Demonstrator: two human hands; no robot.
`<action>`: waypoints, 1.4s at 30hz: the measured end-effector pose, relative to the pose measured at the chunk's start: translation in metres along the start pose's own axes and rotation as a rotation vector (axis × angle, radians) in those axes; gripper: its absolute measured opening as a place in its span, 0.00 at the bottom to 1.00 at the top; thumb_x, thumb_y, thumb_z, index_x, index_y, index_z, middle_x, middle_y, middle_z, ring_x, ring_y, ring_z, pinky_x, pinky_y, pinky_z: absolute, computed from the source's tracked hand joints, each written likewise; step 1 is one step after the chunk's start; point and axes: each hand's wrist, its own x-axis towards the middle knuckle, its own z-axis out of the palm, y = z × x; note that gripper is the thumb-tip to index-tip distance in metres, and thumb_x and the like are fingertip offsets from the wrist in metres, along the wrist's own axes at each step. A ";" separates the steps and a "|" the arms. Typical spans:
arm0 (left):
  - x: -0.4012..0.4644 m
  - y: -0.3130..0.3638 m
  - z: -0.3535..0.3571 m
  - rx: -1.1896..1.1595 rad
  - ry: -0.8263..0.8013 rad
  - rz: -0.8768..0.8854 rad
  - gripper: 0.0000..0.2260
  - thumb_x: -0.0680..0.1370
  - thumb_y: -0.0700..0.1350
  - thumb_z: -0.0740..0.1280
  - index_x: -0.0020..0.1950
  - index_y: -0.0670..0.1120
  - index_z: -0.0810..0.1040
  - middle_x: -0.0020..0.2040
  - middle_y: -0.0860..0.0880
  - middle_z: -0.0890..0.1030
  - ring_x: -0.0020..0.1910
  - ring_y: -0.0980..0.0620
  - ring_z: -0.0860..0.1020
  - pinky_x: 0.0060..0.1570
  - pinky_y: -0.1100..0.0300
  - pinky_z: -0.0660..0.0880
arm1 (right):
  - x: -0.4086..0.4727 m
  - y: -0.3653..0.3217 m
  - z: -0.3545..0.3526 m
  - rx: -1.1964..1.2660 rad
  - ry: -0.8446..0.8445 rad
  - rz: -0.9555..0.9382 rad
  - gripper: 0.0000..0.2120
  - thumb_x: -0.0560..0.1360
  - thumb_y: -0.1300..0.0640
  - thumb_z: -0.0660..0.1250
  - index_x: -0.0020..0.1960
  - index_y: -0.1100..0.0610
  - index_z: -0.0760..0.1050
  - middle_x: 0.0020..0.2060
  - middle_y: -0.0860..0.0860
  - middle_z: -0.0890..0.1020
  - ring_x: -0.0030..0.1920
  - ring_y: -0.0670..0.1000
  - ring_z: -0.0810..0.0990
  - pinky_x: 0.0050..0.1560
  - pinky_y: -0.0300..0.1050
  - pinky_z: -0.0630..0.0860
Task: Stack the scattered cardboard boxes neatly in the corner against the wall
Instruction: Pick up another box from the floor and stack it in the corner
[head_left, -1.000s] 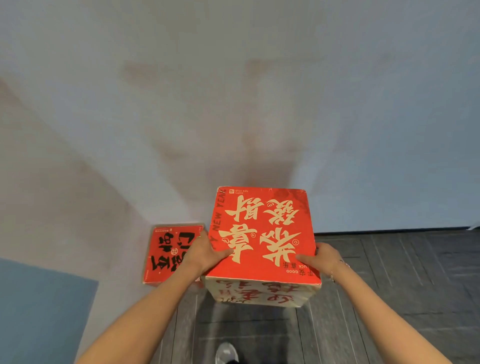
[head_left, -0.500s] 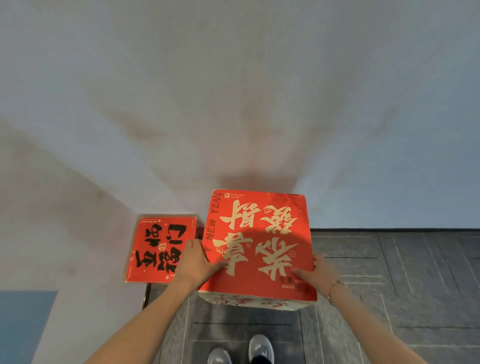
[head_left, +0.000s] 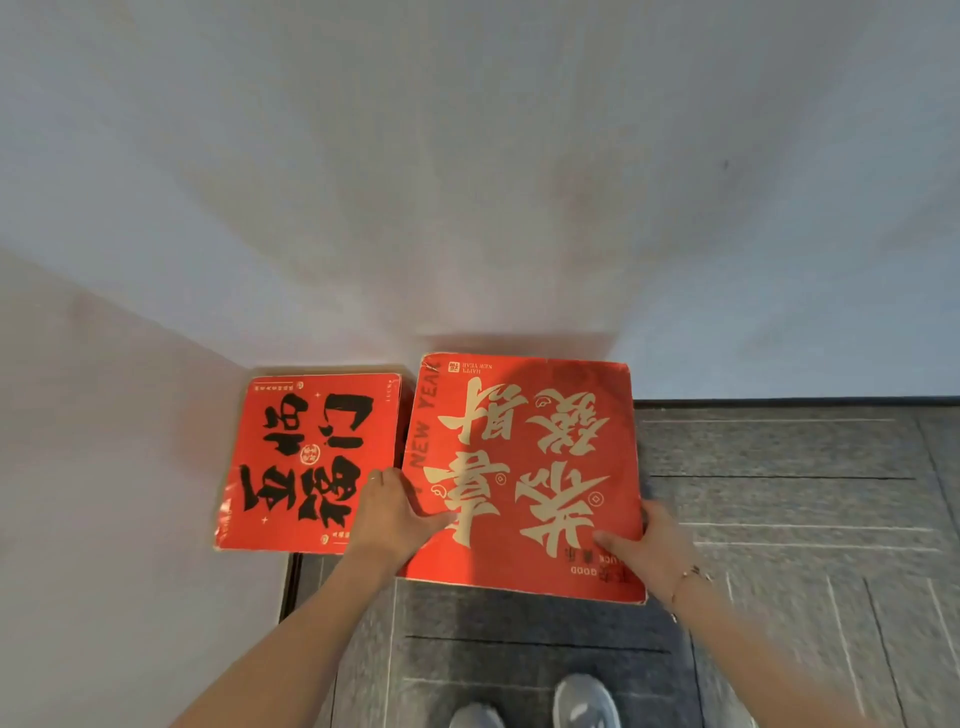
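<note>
A large red cardboard box (head_left: 524, 467) with cream lettering sits low against the white wall, its top face toward me. My left hand (head_left: 392, 512) grips its left edge, thumb laid over the top. My right hand (head_left: 644, 551) grips its near right corner, thumb on the top. A smaller red box (head_left: 306, 462) with black lettering stands in the corner, just left of the large one, with a narrow gap between them. Whether the large box rests on the floor or on something else is hidden.
White walls (head_left: 467, 182) meet in the corner at the left. Grey carpet tiles (head_left: 789, 493) cover the floor to the right and toward me. My grey shoes (head_left: 540, 701) stand just behind the large box.
The large box has gone down and closer to the wall, beside the smaller box. Both hands stayed on its sides and lowered with it; my view has tilted downward.
</note>
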 end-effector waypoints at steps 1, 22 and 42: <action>0.010 -0.009 0.008 0.000 0.002 -0.003 0.31 0.63 0.62 0.76 0.54 0.44 0.71 0.50 0.49 0.70 0.53 0.50 0.71 0.54 0.58 0.73 | 0.011 0.002 0.011 0.008 -0.003 -0.003 0.31 0.67 0.49 0.75 0.64 0.56 0.68 0.55 0.51 0.80 0.53 0.53 0.80 0.54 0.50 0.78; 0.077 -0.081 0.085 -0.084 0.087 0.065 0.34 0.63 0.60 0.77 0.58 0.41 0.70 0.52 0.48 0.68 0.55 0.50 0.69 0.56 0.58 0.69 | 0.089 0.010 0.090 -0.070 0.079 -0.038 0.30 0.70 0.53 0.74 0.66 0.58 0.66 0.59 0.54 0.77 0.58 0.56 0.77 0.52 0.45 0.73; 0.088 -0.101 0.089 0.387 0.062 0.264 0.47 0.69 0.74 0.57 0.79 0.50 0.45 0.79 0.47 0.43 0.78 0.46 0.43 0.75 0.49 0.47 | 0.091 0.018 0.101 -0.036 0.113 -0.043 0.30 0.70 0.53 0.73 0.67 0.57 0.65 0.58 0.54 0.78 0.45 0.47 0.73 0.33 0.33 0.66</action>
